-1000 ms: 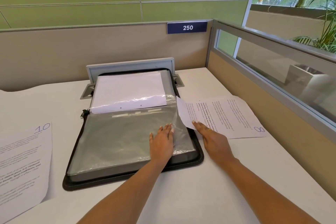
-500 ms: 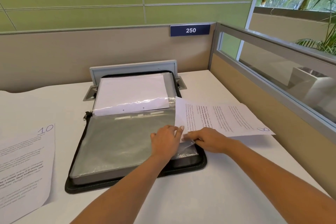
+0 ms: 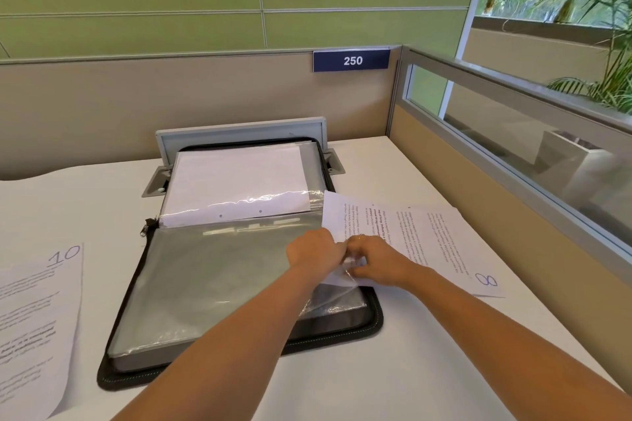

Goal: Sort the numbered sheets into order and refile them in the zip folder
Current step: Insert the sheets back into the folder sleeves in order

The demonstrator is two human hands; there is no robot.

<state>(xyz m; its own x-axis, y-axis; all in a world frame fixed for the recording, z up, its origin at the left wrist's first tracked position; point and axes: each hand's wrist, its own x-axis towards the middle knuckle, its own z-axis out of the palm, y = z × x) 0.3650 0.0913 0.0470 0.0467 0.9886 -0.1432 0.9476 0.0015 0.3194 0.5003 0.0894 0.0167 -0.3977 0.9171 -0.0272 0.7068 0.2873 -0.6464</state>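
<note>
1. Sheet 8 (image 3: 437, 243) lies on the table (image 3: 342, 369), right of the open zip folder (image 3: 113, 376), with its corner over the folder's edge.
2. Left hand (image 3: 316, 251) pinches the plastic sleeve (image 3: 212, 277) at its edge.
3. Right hand (image 3: 379, 261) pinches the sheet's corner.

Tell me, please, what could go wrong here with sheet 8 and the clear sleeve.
1. Sheet 8 may crumple at its corner, where the left hand and right hand crowd at the edge of the clear sleeve.
2. The sleeve's lifted corner looks thin; pulling could crease or tear it.
</note>
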